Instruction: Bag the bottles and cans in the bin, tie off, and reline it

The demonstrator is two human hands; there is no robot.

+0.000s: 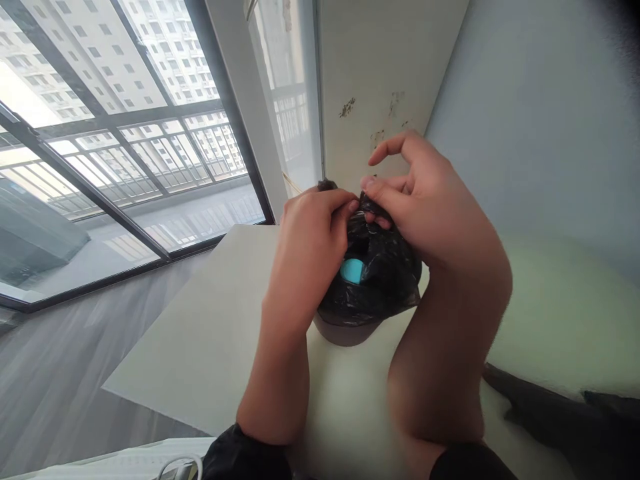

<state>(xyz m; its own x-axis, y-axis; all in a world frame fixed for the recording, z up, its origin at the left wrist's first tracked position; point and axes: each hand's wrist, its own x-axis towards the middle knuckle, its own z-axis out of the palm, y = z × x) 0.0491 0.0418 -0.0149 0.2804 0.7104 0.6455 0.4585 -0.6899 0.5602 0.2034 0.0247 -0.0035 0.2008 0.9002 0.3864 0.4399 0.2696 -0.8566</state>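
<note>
A black plastic bag lines a rounded bin, whose lower wall shows beneath it. Through the bag's opening a turquoise thing is visible, its kind unclear. My left hand pinches the bag's upper edge between thumb and forefinger. Close beside it, my right hand grips a gathered fold of the same bag with thumb and lower fingers, its forefinger raised and curved. The two hands nearly meet above the bin.
The bin stands on a pale white tabletop. At lower right lies a dark cloth-like thing. A white cable curls at the bottom edge. Glass doors are at left, a stained cabinet panel behind.
</note>
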